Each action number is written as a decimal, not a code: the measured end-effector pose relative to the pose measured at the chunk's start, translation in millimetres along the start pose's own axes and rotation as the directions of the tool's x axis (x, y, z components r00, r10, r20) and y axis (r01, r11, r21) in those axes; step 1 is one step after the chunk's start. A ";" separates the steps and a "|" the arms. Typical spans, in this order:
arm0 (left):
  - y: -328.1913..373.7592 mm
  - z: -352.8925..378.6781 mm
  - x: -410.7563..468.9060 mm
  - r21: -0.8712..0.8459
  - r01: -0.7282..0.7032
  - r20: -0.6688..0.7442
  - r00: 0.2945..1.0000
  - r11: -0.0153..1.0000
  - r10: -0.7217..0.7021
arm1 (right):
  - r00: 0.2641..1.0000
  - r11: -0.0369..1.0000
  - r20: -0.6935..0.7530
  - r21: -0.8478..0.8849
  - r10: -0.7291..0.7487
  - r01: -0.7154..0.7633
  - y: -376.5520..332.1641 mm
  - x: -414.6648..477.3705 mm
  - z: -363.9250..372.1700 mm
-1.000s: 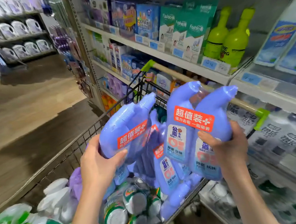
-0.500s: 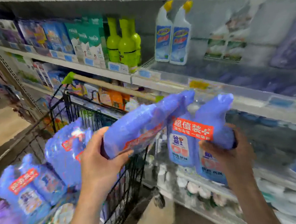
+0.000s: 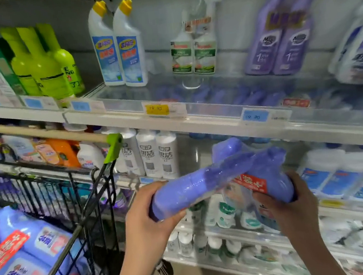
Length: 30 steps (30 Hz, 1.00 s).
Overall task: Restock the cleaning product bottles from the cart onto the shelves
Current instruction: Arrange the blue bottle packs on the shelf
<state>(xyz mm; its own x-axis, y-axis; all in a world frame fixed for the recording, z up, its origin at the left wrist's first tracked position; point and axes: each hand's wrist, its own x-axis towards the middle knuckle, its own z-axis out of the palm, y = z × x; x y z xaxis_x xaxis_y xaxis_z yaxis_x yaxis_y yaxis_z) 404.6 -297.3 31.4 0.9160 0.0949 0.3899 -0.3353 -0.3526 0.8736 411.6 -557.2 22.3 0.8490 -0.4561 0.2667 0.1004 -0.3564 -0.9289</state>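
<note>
By left hand (image 3: 147, 218) and right hand (image 3: 293, 208), one film-wrapped bottle pack (image 3: 203, 186) each is being gripped, tilted and overlapping, before the shelf (image 3: 219, 124). Risk judged: slick film being let slip; white cans (image 3: 156, 158) being knocked.

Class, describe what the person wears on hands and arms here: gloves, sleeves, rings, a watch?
Nothing is worn. The left hand and right hand are bare: no gloves, no rings. The left arm and right arm are bare down to the frame's edge: no sleeve, watch or band in view.
</note>
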 end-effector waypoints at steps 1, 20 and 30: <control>-4.8 7.6 5.6 -0.017 -0.006 0.018 1.000 1.000 0.007 | 1.000 1.000 -0.018 -0.016 -0.012 0.012 7.1 4.6 2.0; -96.2 115.5 63.7 -0.188 -0.074 -0.036 0.997 0.979 0.068 | 0.946 0.962 -0.193 -0.144 -0.259 0.233 113.2 79.9 40.8; -121.6 142.4 99.0 -0.172 -0.147 -0.018 0.989 0.974 0.146 | 0.924 0.945 -0.200 -0.102 -0.326 0.311 139.7 117.4 50.0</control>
<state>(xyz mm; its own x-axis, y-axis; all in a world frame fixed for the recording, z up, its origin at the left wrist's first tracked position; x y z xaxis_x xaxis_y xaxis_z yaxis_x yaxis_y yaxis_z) 567.4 -377.6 -77.6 0.8531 0.0586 0.5185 -0.4993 -0.1968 0.8438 551.2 -619.7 -88.9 0.6478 -0.4688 0.6005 0.3058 -0.5619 -0.7686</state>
